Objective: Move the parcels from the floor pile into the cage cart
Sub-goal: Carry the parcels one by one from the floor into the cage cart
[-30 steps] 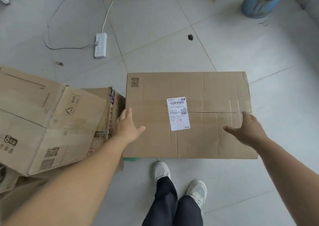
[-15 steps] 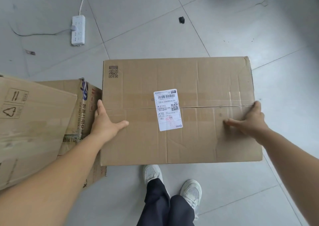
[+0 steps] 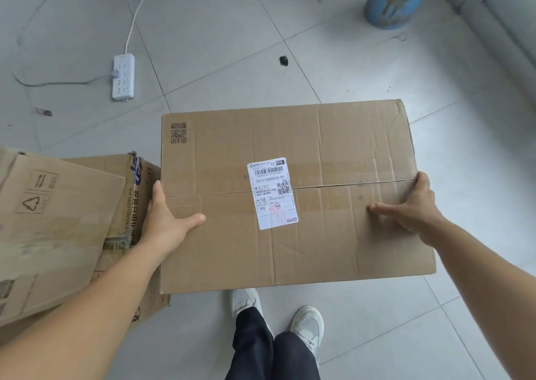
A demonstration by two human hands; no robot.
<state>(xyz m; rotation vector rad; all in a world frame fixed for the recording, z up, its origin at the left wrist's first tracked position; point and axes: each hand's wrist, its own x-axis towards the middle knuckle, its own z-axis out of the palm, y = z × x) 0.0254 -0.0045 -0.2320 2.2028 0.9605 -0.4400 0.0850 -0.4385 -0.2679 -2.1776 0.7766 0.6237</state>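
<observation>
A large brown cardboard parcel [image 3: 319,147] with a white shipping label in its middle is held in front of me, above my feet. My left hand [image 3: 165,223] clasps its left edge, thumb lying on the top face. My right hand [image 3: 412,208] clasps the right edge the same way, at the tape seam. To the left, more cardboard parcels [image 3: 58,220] of the pile lie on the floor, one leaning over another. The cage cart is not in view.
The floor is grey tile. A white power strip [image 3: 123,77] with its cable lies at the upper left. A blue cylindrical container [image 3: 391,2] stands at the upper right next to a wall base. A small dark scrap [image 3: 283,60] lies beyond the parcel.
Both hands went from resting near the parcel's sides to clasping its edges. The parcel now appears larger and nearer, apparently raised, and sits further right of the pile.
</observation>
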